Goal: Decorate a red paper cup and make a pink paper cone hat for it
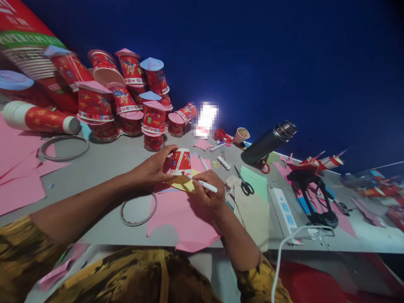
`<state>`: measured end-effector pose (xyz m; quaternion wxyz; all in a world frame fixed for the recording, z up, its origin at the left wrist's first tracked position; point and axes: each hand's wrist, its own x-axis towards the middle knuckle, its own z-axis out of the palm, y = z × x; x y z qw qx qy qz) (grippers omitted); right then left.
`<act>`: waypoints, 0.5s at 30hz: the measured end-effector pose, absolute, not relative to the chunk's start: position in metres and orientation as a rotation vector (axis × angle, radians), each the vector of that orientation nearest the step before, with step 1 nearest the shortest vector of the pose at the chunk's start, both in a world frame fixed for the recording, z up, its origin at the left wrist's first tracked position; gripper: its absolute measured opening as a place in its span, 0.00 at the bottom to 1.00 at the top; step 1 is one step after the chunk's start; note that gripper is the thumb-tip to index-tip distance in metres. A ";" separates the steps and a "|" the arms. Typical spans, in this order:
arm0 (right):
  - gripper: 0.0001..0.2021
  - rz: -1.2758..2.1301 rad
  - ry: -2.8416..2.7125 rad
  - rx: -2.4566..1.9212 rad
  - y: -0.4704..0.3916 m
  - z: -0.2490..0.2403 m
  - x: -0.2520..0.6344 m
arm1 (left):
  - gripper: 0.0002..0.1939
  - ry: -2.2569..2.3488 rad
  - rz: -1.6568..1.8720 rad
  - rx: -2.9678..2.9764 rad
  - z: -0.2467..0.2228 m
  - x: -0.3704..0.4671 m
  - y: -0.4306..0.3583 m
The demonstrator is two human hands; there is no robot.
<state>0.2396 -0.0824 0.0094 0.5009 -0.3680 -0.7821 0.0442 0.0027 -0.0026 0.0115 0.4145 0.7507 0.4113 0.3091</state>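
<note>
A red and white paper cup [181,161] stands at the middle of the table, and my left hand [157,165] is closed round its left side. My right hand [211,191] grips a white marker [206,185], whose tip meets the cup's lower right edge. Beneath the cup lie a piece of yellow paper [183,184] and a large sheet of pink paper [186,214] with curved cut-outs. A grey ring [139,223] rests on the table below my left forearm.
Decorated red cups [95,103] are stacked at the back left. Another ring [65,159] lies at the left. To the right are black scissors [247,187], a dark flask [263,144], a power strip [283,214] with a white cable, and a black strapped object [315,198].
</note>
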 end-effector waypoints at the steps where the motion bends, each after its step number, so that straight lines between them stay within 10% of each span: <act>1: 0.06 0.095 -1.898 -0.889 -0.082 0.009 0.240 | 0.47 1.038 0.772 1.898 0.012 0.003 -0.003; 15: 0.07 0.081 -1.872 -0.953 -0.082 0.007 0.241 | 0.46 1.028 0.778 1.834 0.018 0.005 -0.009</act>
